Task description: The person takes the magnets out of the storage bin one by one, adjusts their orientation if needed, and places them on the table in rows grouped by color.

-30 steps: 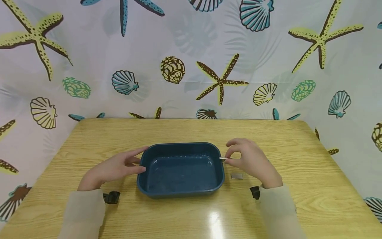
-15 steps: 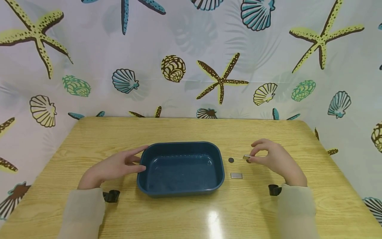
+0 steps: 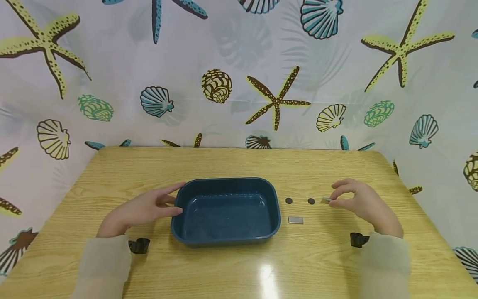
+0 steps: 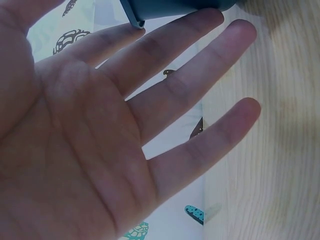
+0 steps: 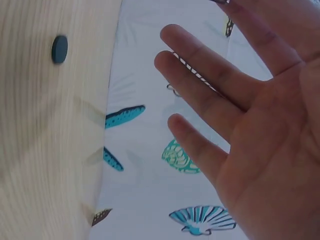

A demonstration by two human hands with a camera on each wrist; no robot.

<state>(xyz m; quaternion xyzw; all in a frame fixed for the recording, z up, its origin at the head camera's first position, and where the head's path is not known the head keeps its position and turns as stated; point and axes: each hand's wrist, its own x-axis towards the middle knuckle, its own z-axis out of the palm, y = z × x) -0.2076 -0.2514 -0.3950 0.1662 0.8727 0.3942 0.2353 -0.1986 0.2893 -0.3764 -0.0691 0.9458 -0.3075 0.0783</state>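
A dark blue rectangular bin (image 3: 225, 243) sits mid-table. My left hand (image 3: 149, 209) touches its left side; in the left wrist view its fingers (image 4: 185, 90) are extended. Off to the right, my right hand (image 3: 367, 205) pinches a small silver rectangular piece (image 3: 326, 200) between thumb and index finger, just above the table. In the right wrist view that piece (image 5: 220, 1) barely shows at the top edge, and the other fingers (image 5: 200, 100) are spread. Left of this hand lie two dark discs, one nearer (image 3: 311, 201) and one by the bin (image 3: 289, 200).
A flat silver rectangular piece (image 3: 295, 220) lies right of the bin. The right wrist view shows one dark disc (image 5: 59, 49) on the wooden table (image 3: 231, 162). Behind the table hangs a cloth (image 3: 231, 45) printed with starfish and shells.
My right hand has moved right from the bin's right rim with the silver piece pinched, bringing both dark discs into sight. The left hand and the bin have stayed in place.
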